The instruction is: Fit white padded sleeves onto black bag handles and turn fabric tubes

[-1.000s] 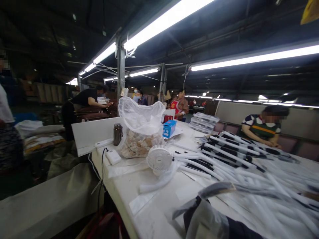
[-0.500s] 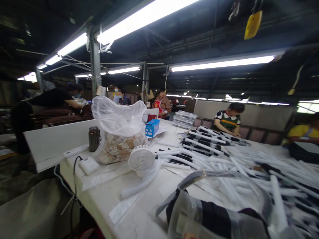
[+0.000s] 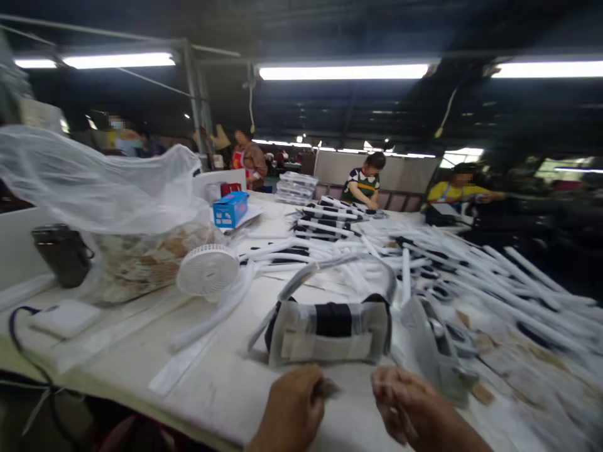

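At the near table edge, my left hand [image 3: 292, 405] is closed, and a small dark, shiny piece [image 3: 330, 388] sticks out from its fingers, too blurred to name. Across a short gap, my right hand [image 3: 407, 402] has its fingers curled together; whatever they may pinch cannot be made out. Just beyond both hands sits a black and grey handbag [image 3: 333, 320] with pale wrapping over it, its grey strap [image 3: 325, 267] arching up behind. Neither hand touches the bag. Right of it stands a grey tray-like holder [image 3: 436, 345] with small things inside.
White-wrapped strips [image 3: 471, 263] pile across the right and back of the table. Leftward are a white fan [image 3: 210, 271], a large clear plastic bag [image 3: 136, 263], a dark flask [image 3: 61, 254] and a blue box [image 3: 230, 210]. Co-workers sit and stand beyond.
The view has swung right and down, so the table's things shift leftward. Both my hands now show in front of the handbag; before, only a blurred fingertip showed at the bottom edge.
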Tool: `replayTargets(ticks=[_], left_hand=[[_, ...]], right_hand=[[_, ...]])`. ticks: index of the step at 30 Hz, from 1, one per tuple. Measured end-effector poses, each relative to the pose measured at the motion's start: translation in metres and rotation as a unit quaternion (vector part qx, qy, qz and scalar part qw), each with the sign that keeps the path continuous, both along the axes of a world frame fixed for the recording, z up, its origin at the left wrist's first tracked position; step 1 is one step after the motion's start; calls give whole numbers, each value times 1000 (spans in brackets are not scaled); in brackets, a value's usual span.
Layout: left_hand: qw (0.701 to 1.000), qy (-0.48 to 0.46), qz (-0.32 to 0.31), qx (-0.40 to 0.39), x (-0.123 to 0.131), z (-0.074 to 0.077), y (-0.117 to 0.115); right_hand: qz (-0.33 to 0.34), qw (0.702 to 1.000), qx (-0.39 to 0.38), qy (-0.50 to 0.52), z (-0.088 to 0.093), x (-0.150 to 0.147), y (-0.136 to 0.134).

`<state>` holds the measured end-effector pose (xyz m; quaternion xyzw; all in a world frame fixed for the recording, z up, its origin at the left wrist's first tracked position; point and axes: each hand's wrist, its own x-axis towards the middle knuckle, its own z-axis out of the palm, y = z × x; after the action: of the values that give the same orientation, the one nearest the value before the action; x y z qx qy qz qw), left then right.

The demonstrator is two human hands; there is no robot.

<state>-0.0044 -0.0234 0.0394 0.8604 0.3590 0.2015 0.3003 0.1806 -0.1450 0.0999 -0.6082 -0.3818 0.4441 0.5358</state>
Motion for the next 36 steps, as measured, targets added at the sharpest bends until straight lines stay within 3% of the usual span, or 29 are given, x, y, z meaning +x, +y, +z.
replayTargets(ticks=[2,4,8,12,14,17,20,22,24,27,30,33,36], left_hand=[[999,-19,7,-33,-5,12,1],[997,-36,1,-71,-7,18,4],[991,-55,-3,-125,-6,12,8],[982,-78,-22,-168,-7,3,1],[973,-98,-68,-199,-12,4,-1],[957,-152,-106,-223,-22,13,5],[963,-209,5,-169,-34,19,23],[962,-229,114,-100,-40,17,37],[957,-227,180,-31,-45,11,48],[957,-209,193,50,-48,0,57],[947,-217,201,123,-48,-3,64],[931,-244,213,167,-45,7,76],[950,-231,168,128,-43,21,90]], right_hand=[[-13,985,24,169,5,1,6],[-39,968,50,241,10,2,10],[-69,973,81,207,16,-2,16],[-31,947,112,299,10,-17,25],[-31,942,102,319,6,-26,32],[-19,965,57,257,2,-38,44],[14,991,27,131,2,-45,61],[23,999,30,37,6,-49,75],[21,998,45,-47,11,-52,92],[39,993,32,-103,22,-53,120],[70,994,-18,-81,30,-53,145],[106,991,-40,-67,34,-54,162],[137,987,-41,-78,36,-56,170]])
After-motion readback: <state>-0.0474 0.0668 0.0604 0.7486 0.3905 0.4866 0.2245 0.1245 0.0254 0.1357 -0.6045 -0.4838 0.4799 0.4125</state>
